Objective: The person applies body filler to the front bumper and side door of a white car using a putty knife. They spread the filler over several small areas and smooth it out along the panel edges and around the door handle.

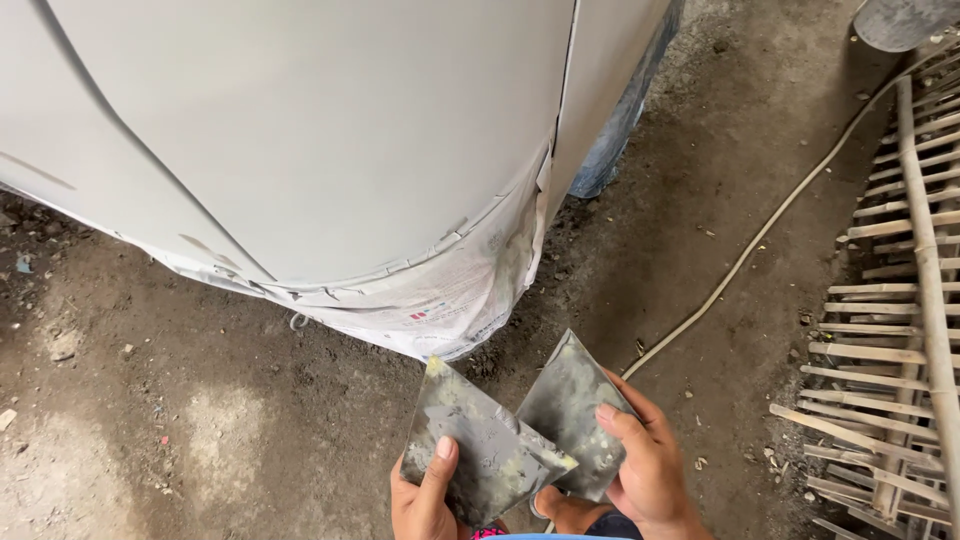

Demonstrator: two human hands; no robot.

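Both hands (540, 480) grip grey putty-smeared plates (520, 435) near primed car panel (300, 130)

Two grey smeared putty plates (487, 445) (574, 410) — overlapping, tilted, held.

My left hand (425, 495) pinches a grey, putty-smeared flat metal scraper (480, 440); my right hand (645, 465) grips a second grey smeared scraper (572, 405) behind it. Above them stands a primer-grey car body panel (300, 130) edged with masking newspaper (450, 300), over a dirt floor (200, 400).
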